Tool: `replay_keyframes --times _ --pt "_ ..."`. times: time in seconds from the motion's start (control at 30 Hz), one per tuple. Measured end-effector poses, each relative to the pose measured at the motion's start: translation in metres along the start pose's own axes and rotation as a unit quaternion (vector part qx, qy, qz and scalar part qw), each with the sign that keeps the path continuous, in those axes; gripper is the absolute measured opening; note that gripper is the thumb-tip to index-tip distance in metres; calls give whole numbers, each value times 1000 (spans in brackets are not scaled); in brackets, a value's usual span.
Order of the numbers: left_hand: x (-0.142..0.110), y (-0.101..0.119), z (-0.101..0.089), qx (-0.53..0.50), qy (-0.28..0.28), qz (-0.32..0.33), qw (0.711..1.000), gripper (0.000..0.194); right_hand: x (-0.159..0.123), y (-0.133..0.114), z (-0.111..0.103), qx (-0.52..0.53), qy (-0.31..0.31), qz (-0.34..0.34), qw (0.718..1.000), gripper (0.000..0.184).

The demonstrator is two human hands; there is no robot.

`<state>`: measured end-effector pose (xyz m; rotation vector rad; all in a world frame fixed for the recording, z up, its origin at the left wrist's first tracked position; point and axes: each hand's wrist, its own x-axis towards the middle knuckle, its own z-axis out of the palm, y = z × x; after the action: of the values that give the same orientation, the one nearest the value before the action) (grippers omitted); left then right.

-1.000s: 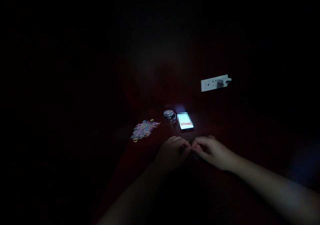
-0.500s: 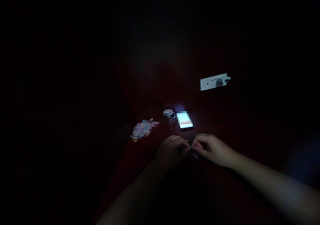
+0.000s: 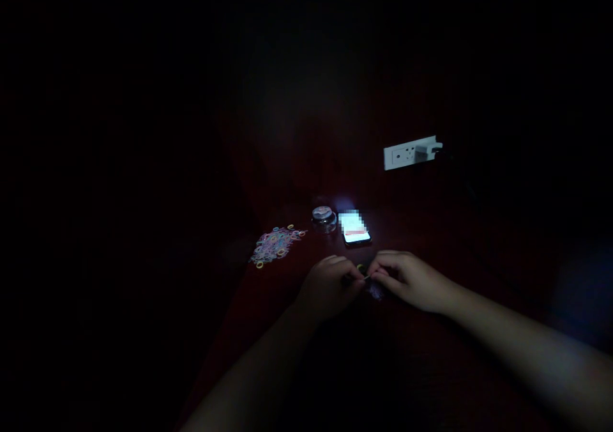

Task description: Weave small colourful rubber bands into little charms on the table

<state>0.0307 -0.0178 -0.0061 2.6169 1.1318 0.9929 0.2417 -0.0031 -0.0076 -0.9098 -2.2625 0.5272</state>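
My left hand (image 3: 330,285) is closed in a pinch on one end of a small pale elastic band (image 3: 366,277). Its other end is pinched between the thumb and forefinger of my right hand (image 3: 405,280), so the band spans the short gap between my fingertips. Just below the fingers lies a small cluster of pale bands (image 3: 376,291) on the dark red table. Behind them a yellow ring-shaped band (image 3: 361,268) shows in part. To the left is a loose pile of colourful elastic bands (image 3: 276,245), with several thicker yellow and orange rings among them.
A phone (image 3: 354,227) with a lit screen lies beyond my hands, beside a round clear container (image 3: 324,218) with a patterned lid. On the wall at the right is a white socket plate (image 3: 407,153) with a plug in it. Most of the surroundings are very dark.
My right hand has shifted slightly up and right, away from the left fingertips. More of the band between them shows, and the small cluster below is more visible.
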Motion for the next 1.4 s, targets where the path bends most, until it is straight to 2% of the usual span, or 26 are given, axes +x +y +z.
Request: replay_keyframes --times 0.13,0.3,0.5,0.6,1.03,1.17,1.4 --pt "-1 2 -3 5 2 -1 1000 10 0 2 -4 10 7 -7 1000 18" --pt "-2 4 -5 9 23 -10 1000 12 0 5 -8 27 34 24 999 21" --pt "-1 1 -3 8 11 -11 1000 8 -1 -1 -1 53 -22 -5 998 19" --pt "-1 1 -3 2 9 0 1000 9 0 -2 2 46 -39 -11 998 25" --pt "-3 0 -6 2 18 -16 1000 9 1 5 -4 60 -6 12 998 30" --pt "-3 0 -6 -3 22 -23 999 10 2 4 -4 57 -18 9 998 28" --pt "-4 -1 -6 6 34 -40 999 9 2 4 -9 36 9 17 999 24"
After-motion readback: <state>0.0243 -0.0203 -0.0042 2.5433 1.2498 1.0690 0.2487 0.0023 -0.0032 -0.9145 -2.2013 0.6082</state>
